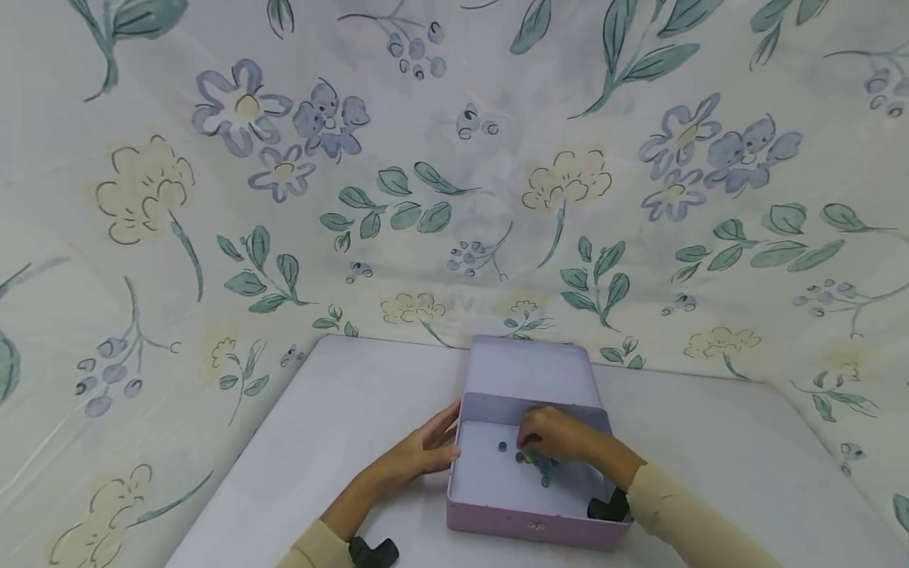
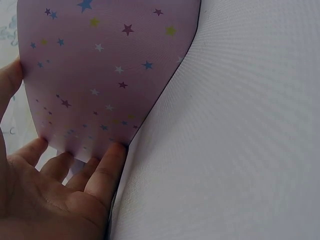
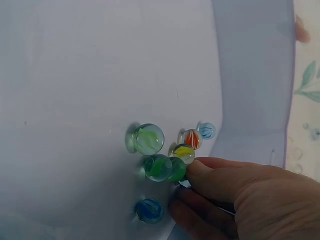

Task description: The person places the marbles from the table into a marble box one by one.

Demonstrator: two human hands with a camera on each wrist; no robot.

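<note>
A shallow pink-purple box [image 1: 504, 516] with a pale inside stands with its lid [image 1: 529, 371] raised at the back. Fingertips of my left hand [image 1: 420, 448] touch its left outer wall, which the left wrist view shows as a star-printed side [image 2: 100, 75]. My right hand [image 1: 557, 434] reaches inside, thumb and fingers curled at a cluster of glass marbles. A clear glassy marble [image 3: 184, 183] shows partly between them, mostly hidden. Close by lie green marbles [image 3: 148, 139], a yellow-swirled marble [image 3: 183, 153], an orange-and-white marble [image 3: 191, 139], a light blue marble [image 3: 206, 130] and a dark blue marble [image 3: 149, 210].
The box stands on a white table [image 1: 341, 410], near its far edge. Behind and around the table hangs a floral-patterned sheet [image 1: 426, 221]. Dark wrist camera mounts [image 1: 372, 552] sit on both wrists, the right one overlapping the box's front right corner.
</note>
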